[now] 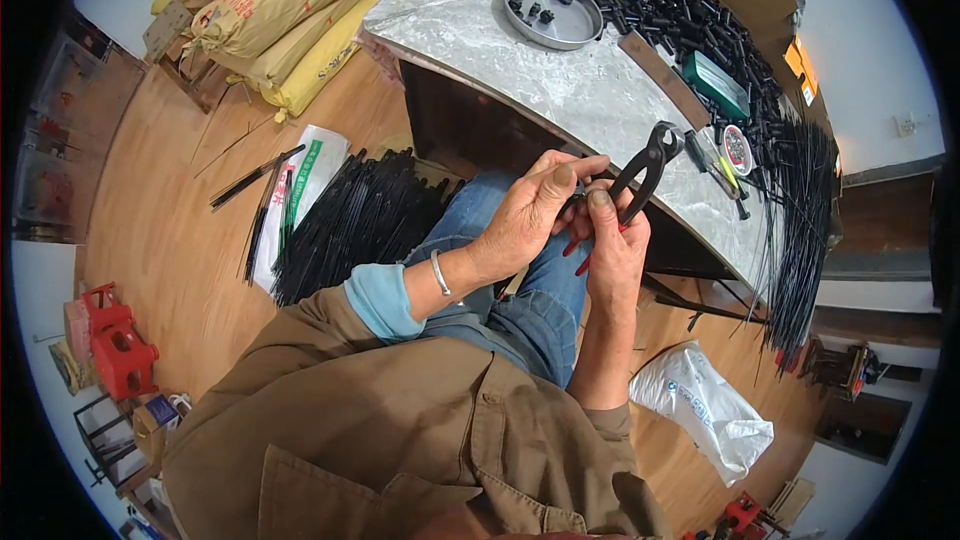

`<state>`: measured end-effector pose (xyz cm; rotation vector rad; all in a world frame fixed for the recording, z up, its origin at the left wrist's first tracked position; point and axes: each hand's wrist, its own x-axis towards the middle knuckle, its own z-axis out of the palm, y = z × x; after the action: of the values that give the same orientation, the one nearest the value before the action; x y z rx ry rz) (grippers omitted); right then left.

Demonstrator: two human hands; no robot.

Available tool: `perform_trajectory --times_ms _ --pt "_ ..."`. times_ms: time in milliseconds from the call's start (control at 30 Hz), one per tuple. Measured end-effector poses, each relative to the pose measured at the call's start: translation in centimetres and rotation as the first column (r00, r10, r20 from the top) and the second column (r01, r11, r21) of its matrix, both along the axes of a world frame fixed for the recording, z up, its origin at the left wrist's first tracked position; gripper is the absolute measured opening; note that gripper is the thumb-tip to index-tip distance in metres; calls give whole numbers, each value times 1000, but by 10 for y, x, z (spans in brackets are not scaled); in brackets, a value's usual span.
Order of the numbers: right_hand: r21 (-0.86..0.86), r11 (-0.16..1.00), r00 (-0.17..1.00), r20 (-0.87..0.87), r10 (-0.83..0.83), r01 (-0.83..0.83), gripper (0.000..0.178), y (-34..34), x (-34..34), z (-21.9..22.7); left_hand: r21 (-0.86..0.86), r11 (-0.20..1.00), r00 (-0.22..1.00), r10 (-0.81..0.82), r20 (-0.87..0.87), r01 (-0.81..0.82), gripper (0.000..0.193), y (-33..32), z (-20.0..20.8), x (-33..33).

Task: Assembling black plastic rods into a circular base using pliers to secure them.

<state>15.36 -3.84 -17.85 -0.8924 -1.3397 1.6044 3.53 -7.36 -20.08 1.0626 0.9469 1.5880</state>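
My right hand (617,250) is closed on a pair of end-cutting pincers (645,172) with dark jaws and red handle grips. The jaws point up and away, just past the table's near edge. Close beside it on the left, my left hand (530,205) is closed, thumb and fingers bent together. A small dark bit shows between the two hands, too hidden to name. Both hands are over my lap. On the table (450,0), a round metal dish (582,32) holds several small black parts. Behind it lies a large heap of black plastic fittings (690,20).
Bundled thin black rods (805,230) hang over the table's right edge. A wooden strip (662,78) and green box (716,85) lie by the heap. Left on the floor are more black rods (350,225) and stacked yellow sacks (290,0). A white bag (700,405) lies to the right.
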Motion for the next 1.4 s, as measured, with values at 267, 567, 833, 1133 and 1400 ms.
perform_trajectory --times_ms 267,567,833,1133,1400 --pt "20 999 999 3 -32 32 20 -1 0 -1 -28 999 1000 -24 12 24 63 0 2 1" --pt "13 996 996 -27 -83 83 20 -7 -6 0 -5 1000 1000 1 14 -1 61 -2 1 1" --pt "-4 996 996 -20 -90 90 19 -6 -9 1 -21 1000 999 -5 33 6 61 -4 4 -1" --pt "-18 995 995 14 -95 95 19 -8 -11 6 -12 1000 1000 -6 25 6 62 -4 4 -2" --pt "-13 994 993 40 -110 110 18 -8 -11 4 -20 1000 998 3 55 -2 61 -5 5 -2"
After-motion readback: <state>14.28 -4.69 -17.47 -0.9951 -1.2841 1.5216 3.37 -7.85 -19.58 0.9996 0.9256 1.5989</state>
